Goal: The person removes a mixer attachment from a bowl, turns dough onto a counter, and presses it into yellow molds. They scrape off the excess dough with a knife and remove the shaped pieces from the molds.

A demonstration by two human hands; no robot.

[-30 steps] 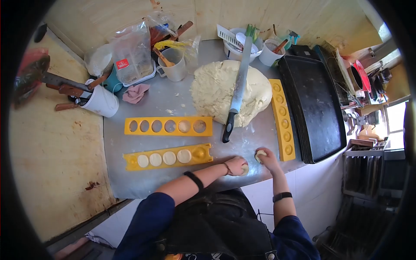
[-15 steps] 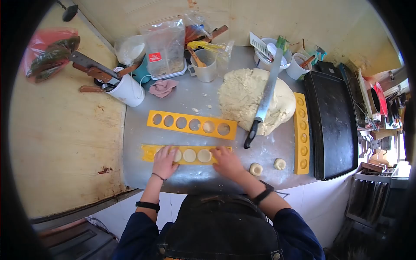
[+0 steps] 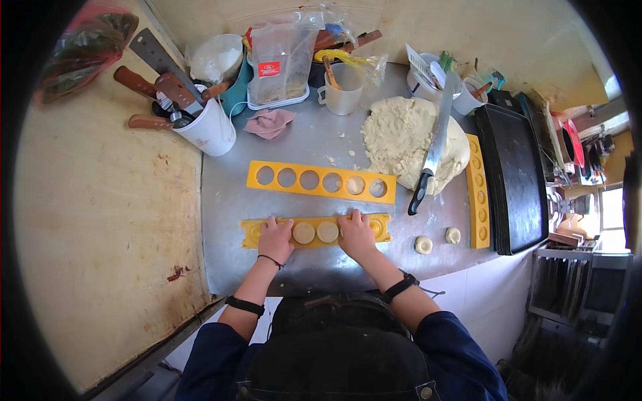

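The yellow mould (image 3: 316,222) lies lengthwise on the metal table (image 3: 301,274), directly in front of the person, with both hands on it. The left hand (image 3: 275,242) covers it near its left end, the right hand (image 3: 357,235) near its right; the fingers of each are bent down onto it, though I cannot tell whether they grip beneath the edge. The handling calls for even, light pressure from both sides, the mould flat, and fingertips clear of the soft dough faces. Two dough discs (image 3: 328,232) show between the hands; perhaps more sit under the palms, but the view is poor there.

Beside the mould, to the right, two small dough rounds (image 3: 423,244) rest apart on the table, each dimpled. Just beyond the mould is one yellow strip (image 3: 321,191) with six round holes, a pale piece showing in the fifth from the left. At the right stands one more yellow strip (image 3: 479,188) with six hollows, beside a stack of black trays (image 3: 513,180), too tight to count. Farther off are one large dough mass (image 3: 394,137), one knife (image 3: 443,123) lying across it, one pink cloth (image 3: 269,123) and one clear jug (image 3: 344,90)
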